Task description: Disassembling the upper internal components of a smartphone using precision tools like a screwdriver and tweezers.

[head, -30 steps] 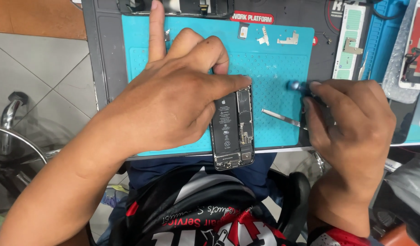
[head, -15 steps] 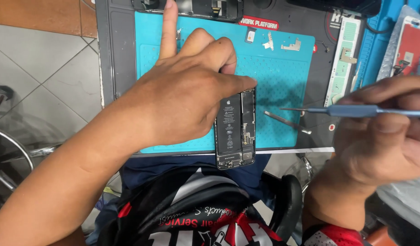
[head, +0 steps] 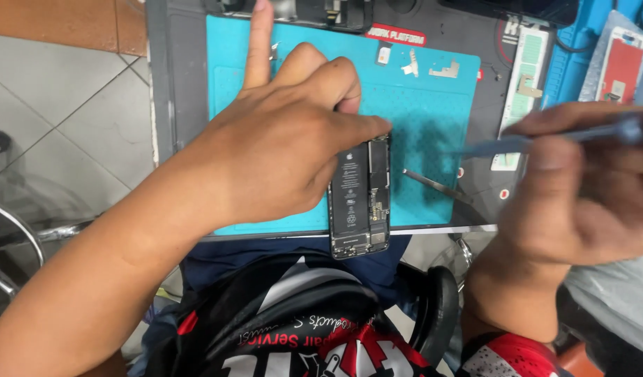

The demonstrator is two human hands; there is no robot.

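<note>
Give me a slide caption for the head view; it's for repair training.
Left hand steadies an opened smartphone on a teal mat; right hand holds a slim screwdriver.

Evenly and brightly lit from overhead, with no harsh glare. Soft, diffuse shadow cast on the teal mat (head: 433, 105) just right of the opened phone (head: 360, 199), and a darker band under the left hand (head: 286, 146) where it covers the phone's left edge. Faint sheen on the grey floor tiles (head: 70, 119) far left of the phone. Sharp focus on the phone's battery and boards. Strong motion blur on the right hand (head: 586, 188) and the grey tool (head: 544, 139) it holds, well right of the phone. Slight softness and stretching toward the frame edges, notably the chrome tubing (head: 14, 237) at far left.
</note>
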